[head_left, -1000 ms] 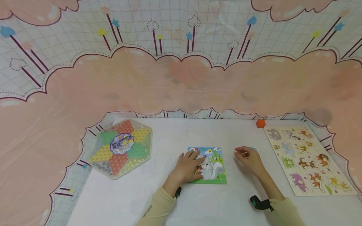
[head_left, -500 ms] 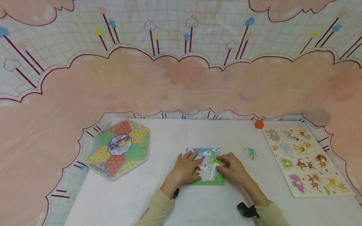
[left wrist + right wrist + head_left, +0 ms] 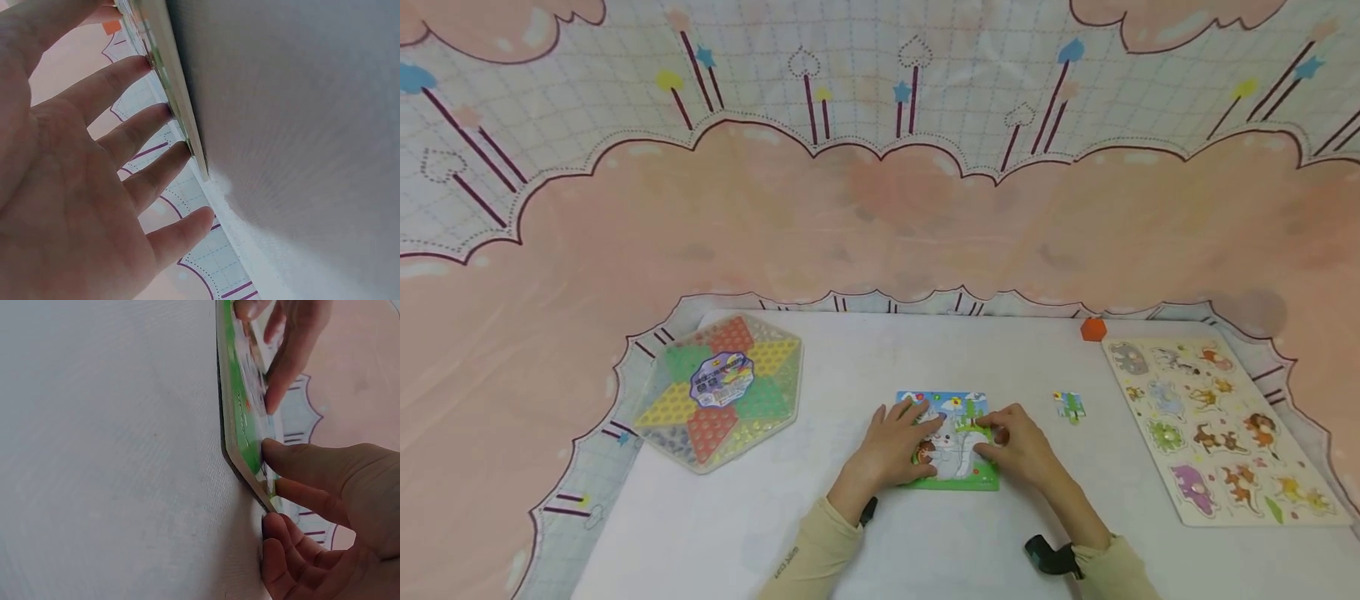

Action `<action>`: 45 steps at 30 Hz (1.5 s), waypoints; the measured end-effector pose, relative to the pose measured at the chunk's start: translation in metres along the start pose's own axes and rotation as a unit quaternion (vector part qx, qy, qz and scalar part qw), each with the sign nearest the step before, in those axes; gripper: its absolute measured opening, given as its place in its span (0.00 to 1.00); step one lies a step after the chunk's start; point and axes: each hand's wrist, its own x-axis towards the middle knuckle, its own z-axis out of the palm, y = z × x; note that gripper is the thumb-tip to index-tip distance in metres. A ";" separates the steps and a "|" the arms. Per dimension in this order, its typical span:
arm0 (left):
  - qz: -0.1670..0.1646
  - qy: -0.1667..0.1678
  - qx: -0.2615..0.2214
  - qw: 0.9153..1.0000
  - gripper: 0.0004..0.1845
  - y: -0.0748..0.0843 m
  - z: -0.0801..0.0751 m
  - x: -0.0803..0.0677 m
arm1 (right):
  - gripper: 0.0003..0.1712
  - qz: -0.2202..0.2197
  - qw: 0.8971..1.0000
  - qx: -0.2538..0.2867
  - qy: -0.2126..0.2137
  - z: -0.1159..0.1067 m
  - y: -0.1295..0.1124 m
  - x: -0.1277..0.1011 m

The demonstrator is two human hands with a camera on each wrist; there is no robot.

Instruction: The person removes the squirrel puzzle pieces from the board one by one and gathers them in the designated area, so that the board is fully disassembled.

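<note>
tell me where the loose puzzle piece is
In the head view the loose piece lies on the table, right of the puzzle and left of the animal board, untouched by either hand.

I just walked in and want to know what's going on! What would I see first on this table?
You'd first see two hands on a small squirrel puzzle in the middle of the white table: the left hand lies on its left side, the right hand touches its right side. One loose puzzle piece lies to the right, a bright star-shaped checkers board to the left, an animal peg puzzle far right.
</note>
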 end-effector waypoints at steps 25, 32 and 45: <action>-0.001 -0.005 0.003 1.000 0.39 0.003 -0.003 0.002 | 0.13 -0.010 0.997 0.072 0.029 0.001 0.000 0.000; 0.000 0.000 -0.001 1.000 0.39 0.002 -0.004 0.002 | 0.12 -0.028 0.992 0.118 0.037 0.001 0.002 0.000; -0.006 -0.010 -0.005 1.000 0.39 0.003 -0.006 0.002 | 0.17 -0.029 0.984 0.172 0.036 0.001 0.006 -0.001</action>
